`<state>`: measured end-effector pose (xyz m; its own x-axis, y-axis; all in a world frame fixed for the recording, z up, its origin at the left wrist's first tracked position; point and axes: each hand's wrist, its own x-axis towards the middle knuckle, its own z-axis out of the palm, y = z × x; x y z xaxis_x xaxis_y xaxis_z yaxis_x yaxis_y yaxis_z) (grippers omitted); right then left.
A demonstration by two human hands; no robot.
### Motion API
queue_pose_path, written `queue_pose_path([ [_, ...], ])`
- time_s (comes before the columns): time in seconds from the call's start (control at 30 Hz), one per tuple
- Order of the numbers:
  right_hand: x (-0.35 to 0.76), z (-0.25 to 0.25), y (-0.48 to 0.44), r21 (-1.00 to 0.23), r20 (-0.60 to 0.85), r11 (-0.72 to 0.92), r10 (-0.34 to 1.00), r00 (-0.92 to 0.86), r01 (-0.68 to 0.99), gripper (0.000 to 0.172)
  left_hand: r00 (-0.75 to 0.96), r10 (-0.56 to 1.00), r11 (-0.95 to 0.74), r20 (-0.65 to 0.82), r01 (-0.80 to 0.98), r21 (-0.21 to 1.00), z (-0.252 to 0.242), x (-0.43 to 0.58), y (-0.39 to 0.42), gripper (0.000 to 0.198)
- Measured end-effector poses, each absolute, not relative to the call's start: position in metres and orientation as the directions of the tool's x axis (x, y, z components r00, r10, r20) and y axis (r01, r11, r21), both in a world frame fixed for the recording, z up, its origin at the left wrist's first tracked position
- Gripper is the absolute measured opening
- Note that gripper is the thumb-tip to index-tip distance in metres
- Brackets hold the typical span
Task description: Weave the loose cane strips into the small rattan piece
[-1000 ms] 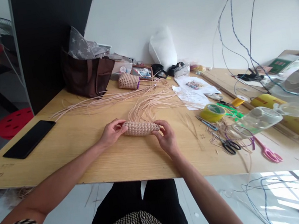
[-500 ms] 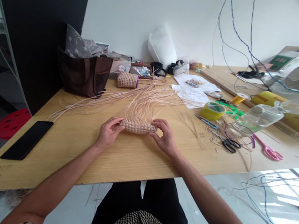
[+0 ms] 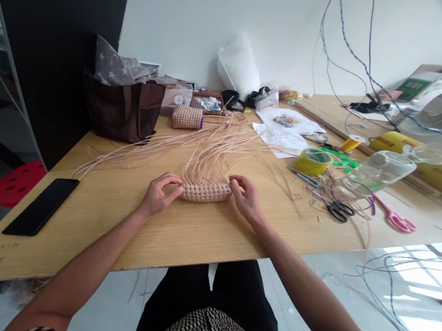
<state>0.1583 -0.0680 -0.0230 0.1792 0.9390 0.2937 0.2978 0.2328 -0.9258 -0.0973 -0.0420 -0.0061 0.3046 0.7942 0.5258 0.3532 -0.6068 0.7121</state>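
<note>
The person's left hand (image 3: 159, 195) is half closed, with the fingers curved down, and its fingertips come to the left end of a woven tube (image 3: 205, 192) of pale pink cane. I cannot tell if they really pinch it or only rest against it. The right hand (image 3: 246, 201) is more open, with loosely bent fingers, and it stands just beside the right end, near the tube but not clearly on it. The left hand is a little nearer to the tube's middle weave than the right hand is.

The tube lies on the wooden table (image 3: 71, 248) directly in front of the person, between the two hands. Its long axis goes from left to right across the body, and the loose strands (image 3: 207, 156) fan out from it toward the wall.

Compared with the earlier view, the right hand no longer covers the tube's right end, and the tube now lies more level, not slanted.

Farther away there is a second woven piece (image 3: 188, 117), with a brown tote bag (image 3: 126, 113) behind it. To the right are a roll of green tape (image 3: 312, 162), black-handled scissors (image 3: 338, 212) and pink scissors (image 3: 397, 222).
</note>
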Motion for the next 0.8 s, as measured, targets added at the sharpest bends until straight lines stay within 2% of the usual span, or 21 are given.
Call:
queue_pose_path([
  [0.13, 0.158, -0.021, -0.069, -0.955, 0.243, 0.213, 0.961, 0.131, 0.206, 0.032, 0.352, 0.771, -0.633, 0.531, 0.323, 0.704, -0.002, -0.098, -0.044, 0.017],
  [0.27, 0.159, -0.021, -0.069, -0.98, 0.17, 0.166, 0.985, 0.029, 0.106, 0.031, 0.526, 0.712, -0.664, 0.465, 0.29, 0.689, 0.004, -0.098, -0.047, 0.019],
  [0.37, 0.158, -0.021, -0.07, -0.978, 0.191, 0.19, 0.982, 0.004, 0.087, 0.036, 0.625, 0.666, -0.685, 0.407, 0.297, 0.665, 0.007, -0.098, -0.051, 0.023],
  [0.5, 0.154, -0.017, -0.072, -0.965, 0.256, 0.247, 0.961, 0.102, 0.092, 0.04, 0.732, 0.59, -0.746, 0.341, 0.333, 0.576, 0.006, -0.094, -0.056, 0.021],
  [0.63, 0.154, -0.016, -0.07, -0.957, 0.289, 0.281, 0.928, 0.234, 0.065, 0.043, 0.788, 0.489, -0.843, 0.376, 0.314, 0.438, 0.001, -0.089, -0.058, 0.024],
  [0.8, 0.159, -0.022, -0.066, -0.966, 0.26, 0.249, 0.934, 0.247, 0.074, 0.039, 0.792, 0.442, -0.884, 0.421, 0.306, 0.353, -0.006, -0.086, -0.059, 0.025],
])
